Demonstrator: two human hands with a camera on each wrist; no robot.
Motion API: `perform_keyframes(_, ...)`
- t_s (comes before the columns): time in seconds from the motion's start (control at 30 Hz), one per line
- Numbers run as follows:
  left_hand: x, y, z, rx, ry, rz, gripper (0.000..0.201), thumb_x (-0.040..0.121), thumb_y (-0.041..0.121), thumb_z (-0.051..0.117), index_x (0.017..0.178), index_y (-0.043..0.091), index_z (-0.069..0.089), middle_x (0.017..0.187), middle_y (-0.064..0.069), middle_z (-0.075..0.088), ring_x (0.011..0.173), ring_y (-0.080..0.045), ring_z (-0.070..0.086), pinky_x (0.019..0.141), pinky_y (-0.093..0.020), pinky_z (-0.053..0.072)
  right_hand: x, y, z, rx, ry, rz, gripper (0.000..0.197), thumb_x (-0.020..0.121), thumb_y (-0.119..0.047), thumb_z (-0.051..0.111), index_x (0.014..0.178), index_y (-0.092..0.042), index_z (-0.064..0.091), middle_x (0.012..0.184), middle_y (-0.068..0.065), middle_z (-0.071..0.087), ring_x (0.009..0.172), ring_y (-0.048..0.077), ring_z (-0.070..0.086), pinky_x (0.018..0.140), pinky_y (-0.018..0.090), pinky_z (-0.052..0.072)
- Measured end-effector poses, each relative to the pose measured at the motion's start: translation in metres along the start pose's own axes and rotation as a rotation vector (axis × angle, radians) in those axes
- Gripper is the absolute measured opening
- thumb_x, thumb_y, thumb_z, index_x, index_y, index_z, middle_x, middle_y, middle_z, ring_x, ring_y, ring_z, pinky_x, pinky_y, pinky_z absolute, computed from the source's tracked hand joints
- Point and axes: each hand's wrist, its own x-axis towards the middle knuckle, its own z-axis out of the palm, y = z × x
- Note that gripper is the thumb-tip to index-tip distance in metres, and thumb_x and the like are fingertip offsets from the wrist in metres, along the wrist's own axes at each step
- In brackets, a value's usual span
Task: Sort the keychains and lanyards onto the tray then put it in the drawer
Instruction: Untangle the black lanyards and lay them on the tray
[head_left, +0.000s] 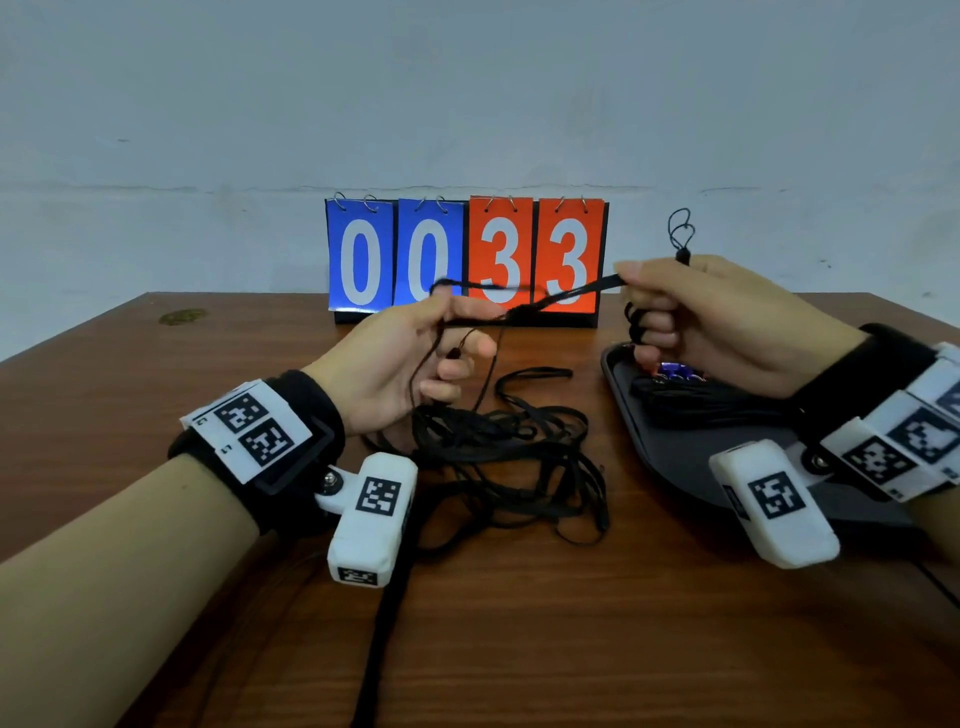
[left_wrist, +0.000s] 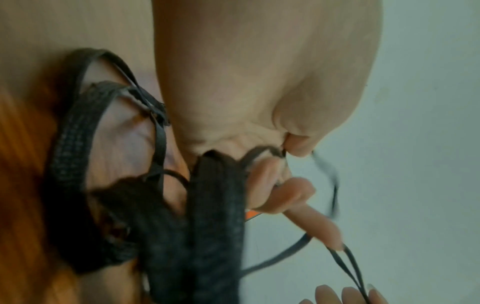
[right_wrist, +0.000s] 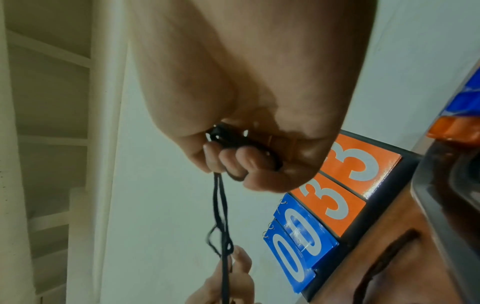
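Note:
A tangle of black lanyards (head_left: 509, 462) lies on the wooden table between my hands. One black lanyard strap (head_left: 566, 296) is stretched in the air between them. My left hand (head_left: 415, 358) pinches its left end, with more strands hanging from the fingers (left_wrist: 293, 197) down to the pile (left_wrist: 145, 207). My right hand (head_left: 691, 317) grips the other end in curled fingers (right_wrist: 233, 162), and a thin cord loop (head_left: 680, 228) sticks up above the fist. The dark tray (head_left: 670, 457) lies under my right hand and holds black lanyards (head_left: 696, 400) and blue keychains (head_left: 675, 371).
A flip scoreboard (head_left: 467, 260) reading 0033 stands at the table's far edge against the grey wall. A black strap (head_left: 384, 629) runs from the pile toward the near table edge. Bare wood lies left of my left arm. White shelving (right_wrist: 46, 123) shows in the right wrist view.

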Motion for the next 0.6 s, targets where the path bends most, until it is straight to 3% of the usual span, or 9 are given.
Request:
perform_keyframes(0.1,-0.0018,0.0013,-0.0019,0.011,-0.026,0.015,0.059,0.107,0.055,0.027,0.123,0.016,0.069,0.103,-0.004,0.073,0.07,-0.012,0.053,0.055,-0.021,0.041,0.0021,0.0017,-0.0021,-0.003,0.003,-0.004,0.05,0.098,-0.031,0.057,0.051,-0.023,0.042,0.059,0.0,0.042,0.054,0.017,0.039,0.058,0.03,0.044)
perform_keyframes(0.17,-0.0019,0.0022,-0.0017,-0.005,-0.024,0.043,0.059,0.107,0.055,0.028,0.126,0.019,0.071,0.122,-0.005,0.07,0.095,-0.017,0.058,0.077,-0.03,0.046,0.0027,0.0027,-0.0029,-0.013,0.003,0.004,0.051,0.1,-0.028,0.055,0.051,-0.022,0.043,0.06,0.001,0.046,0.055,0.017,0.042,0.059,0.03,0.045)
perform_keyframes(0.27,-0.0021,0.0034,-0.0028,-0.071,-0.02,0.067,0.056,0.108,0.051,0.032,0.092,0.02,0.076,0.135,-0.005,0.068,0.117,-0.02,0.055,0.096,-0.038,0.041,0.0037,0.0045,-0.0038,-0.046,0.006,0.025,0.051,0.099,-0.028,0.056,0.05,-0.024,0.044,0.06,0.0,0.047,0.056,0.017,0.043,0.059,0.031,0.043)
perform_keyframes(0.33,-0.0039,0.0051,-0.0023,-0.12,-0.037,0.056,0.054,0.108,0.049,0.033,0.071,0.019,0.058,0.125,-0.008,0.072,0.117,-0.022,0.063,0.1,-0.041,0.045,0.0039,0.0044,-0.0037,-0.056,0.027,0.027,0.05,0.099,-0.029,0.056,0.051,-0.024,0.044,0.061,0.0,0.047,0.056,0.018,0.042,0.059,0.032,0.043)
perform_keyframes(0.4,-0.0061,0.0062,0.0003,-0.155,-0.05,0.038,0.053,0.109,0.046,0.034,0.065,0.018,0.044,0.093,-0.007,0.073,0.1,-0.025,0.072,0.099,-0.045,0.054,0.0039,0.0038,-0.0031,-0.032,0.073,0.012,0.049,0.099,-0.03,0.058,0.052,-0.024,0.045,0.061,0.001,0.047,0.055,0.018,0.042,0.059,0.033,0.042)
perform_keyframes(0.43,-0.0062,0.0064,0.0015,-0.159,-0.048,0.029,0.052,0.109,0.044,0.036,0.065,0.018,0.041,0.076,-0.005,0.063,0.086,-0.024,0.072,0.093,-0.043,0.059,0.0042,0.0033,-0.0031,-0.007,0.099,0.0,0.049,0.099,-0.03,0.058,0.052,-0.023,0.045,0.061,0.001,0.046,0.056,0.019,0.041,0.059,0.033,0.041)
perform_keyframes(0.47,-0.0061,0.0064,0.0025,-0.143,-0.046,0.019,0.05,0.109,0.042,0.037,0.066,0.017,0.04,0.063,-0.003,0.051,0.072,-0.022,0.068,0.083,-0.039,0.062,0.0045,0.0025,-0.0031,0.017,0.118,-0.015,0.048,0.099,-0.03,0.058,0.053,-0.022,0.045,0.062,0.002,0.046,0.056,0.018,0.041,0.059,0.032,0.04)
perform_keyframes(0.53,-0.0053,0.0055,0.0034,-0.073,-0.053,0.0,0.042,0.108,0.037,0.04,0.071,0.016,0.047,0.056,0.001,0.037,0.056,-0.018,0.054,0.063,-0.029,0.055,0.0046,0.0015,-0.0037,0.032,0.119,-0.035,0.046,0.099,-0.031,0.058,0.056,-0.021,0.046,0.063,0.001,0.046,0.058,0.018,0.041,0.057,0.029,0.041)
perform_keyframes(0.6,-0.0039,0.0049,0.0031,-0.031,-0.057,0.019,0.027,0.103,0.028,0.042,0.09,0.013,0.059,0.061,-0.001,0.047,0.059,-0.017,0.05,0.065,-0.028,0.048,0.0043,0.0017,-0.0041,0.009,0.085,-0.041,0.042,0.1,-0.032,0.056,0.06,-0.02,0.049,0.064,0.0,0.048,0.059,0.017,0.042,0.055,0.027,0.042)
